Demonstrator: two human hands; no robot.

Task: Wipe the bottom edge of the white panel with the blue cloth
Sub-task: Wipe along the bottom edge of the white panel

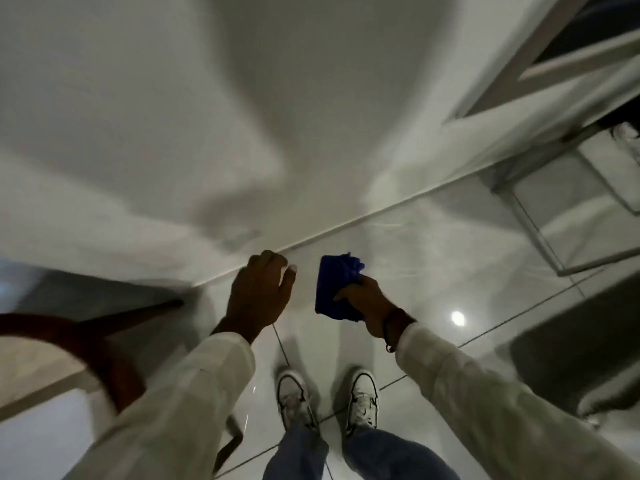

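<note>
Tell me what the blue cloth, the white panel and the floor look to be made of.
Blue cloth: soft fabric, possibly microfibre; it bunches in folds in the right hand.
White panel: smooth, hard, faintly glossy, maybe laminate or painted board; blur leaves it open.
Floor: glossy pale tiles; grout lines and a reflected light show.

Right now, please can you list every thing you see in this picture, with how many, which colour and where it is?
panel: one, white, fills the upper half, its bottom edge runs slanting just above the hands
cloth: one, blue, bunched in the right hand, near the bottom edge but apart from it
floor: glossy pale tiles, lower right half
chair: one, dark brown wood, lower left, blurred
frame: pale, upper right; what it belongs to I cannot tell
mat: one, dark grey, right edge of the floor
shoes: two, white, bottom centre
trousers: blue, bottom centre
sleeves: two, cream
left hand: at the panel's bottom edge, empty
right hand: grips the cloth
</note>
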